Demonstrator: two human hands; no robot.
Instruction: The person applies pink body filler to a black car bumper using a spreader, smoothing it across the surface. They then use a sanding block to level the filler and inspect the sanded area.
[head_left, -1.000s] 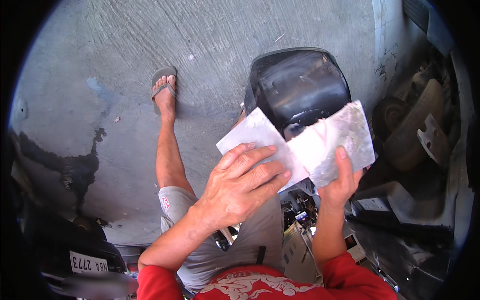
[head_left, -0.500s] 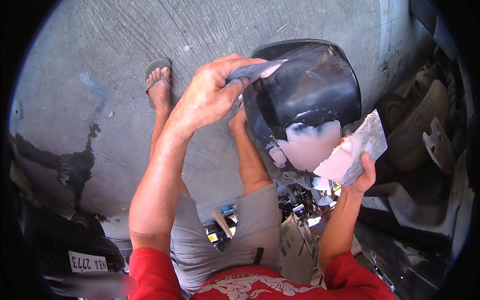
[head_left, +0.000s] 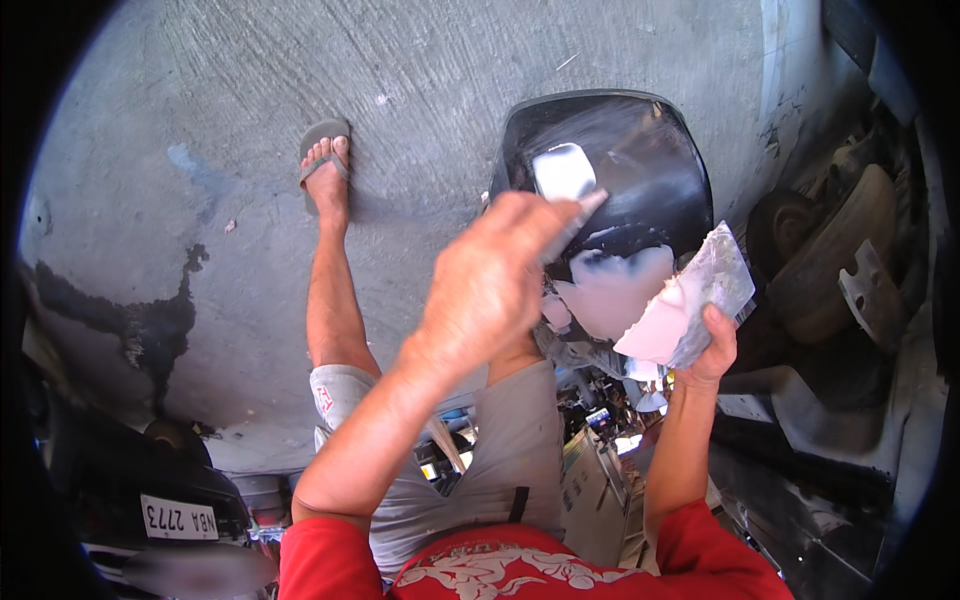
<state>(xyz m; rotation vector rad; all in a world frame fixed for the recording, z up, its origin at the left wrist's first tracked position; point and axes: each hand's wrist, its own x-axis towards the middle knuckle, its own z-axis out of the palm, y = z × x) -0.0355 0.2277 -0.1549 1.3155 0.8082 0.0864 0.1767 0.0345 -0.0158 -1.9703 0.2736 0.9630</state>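
**Film going onto dark visor – partly on**

Work piece = dark curved visor/windscreen panel, standing roughly upright in front of the person's knees, lower edge hidden among bike parts, concrete floor behind it.

- Left hand raised over the panel's upper-left area, fingers pressed together on a small pale film patch; thumb side hidden, so can't tell if it's a true pinch or just pressing flat. Patch sits touching the panel surface near its top edge.
- Right hand at the panel's lower-right edge, fingers closed around a crumpled clear/pink backing sheet, held up off the panel, tilted.
- Larger pale pink piece lies along the panel's lower-centre; looks stuck on, edges ragged. Can't tell if it's film or peeled liner.

Progress (judgement): lower-centre appears covered, small patch at top is in hand, rest of the dark surface shows bare w/ streaky sheen – so prob. under half done. Left: mid + right portion of panel, plus smoothing edges.

Around: person's sandalled left foot out on the floor, well apart from the panel at left. Grey shorts, red shirt at lower edge. Scooter rear w/ plate at lower-left corner. Engine/wheel parts just beside panel on the right. Dark wet stain on floor at left.
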